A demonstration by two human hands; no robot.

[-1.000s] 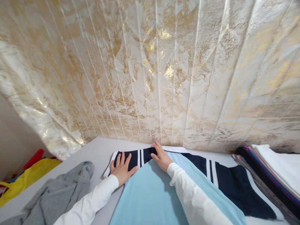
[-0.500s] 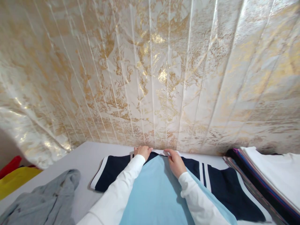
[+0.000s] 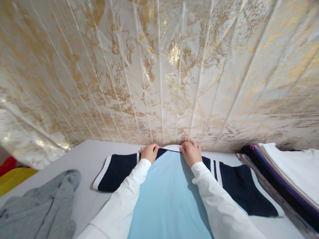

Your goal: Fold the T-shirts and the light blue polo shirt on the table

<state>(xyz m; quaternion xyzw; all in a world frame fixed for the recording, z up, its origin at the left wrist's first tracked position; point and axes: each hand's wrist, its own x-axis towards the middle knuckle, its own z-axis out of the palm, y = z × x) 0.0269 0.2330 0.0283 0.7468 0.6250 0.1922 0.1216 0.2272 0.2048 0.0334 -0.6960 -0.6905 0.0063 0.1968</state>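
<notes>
A light-blue shirt (image 3: 168,199) with navy sleeves and white stripes lies spread flat, its neck at the far side. My left hand (image 3: 149,153) is closed on the navy shoulder, just left of the neckline. My right hand (image 3: 191,153) pinches the right end of the neckline, thumb toward the middle. A white collar band (image 3: 171,147) runs between the two hands. Both fingertips are partly hidden by the fabric and the knuckles. The left sleeve (image 3: 119,172) and the right sleeve (image 3: 244,184) stretch out to the sides.
A grey garment (image 3: 47,202) lies crumpled on the white table (image 3: 89,152) at left. Yellow cloth (image 3: 17,179) and red cloth (image 3: 8,165) are beyond the left edge. Folded clothes (image 3: 281,172) are stacked at right, a white one on top. A gold-patterned curtain (image 3: 159,83) hangs behind.
My right hand has turned and shifted slightly right, closing on the neckline end. The white collar band now shows more between the hands. The view has tipped up a little.
</notes>
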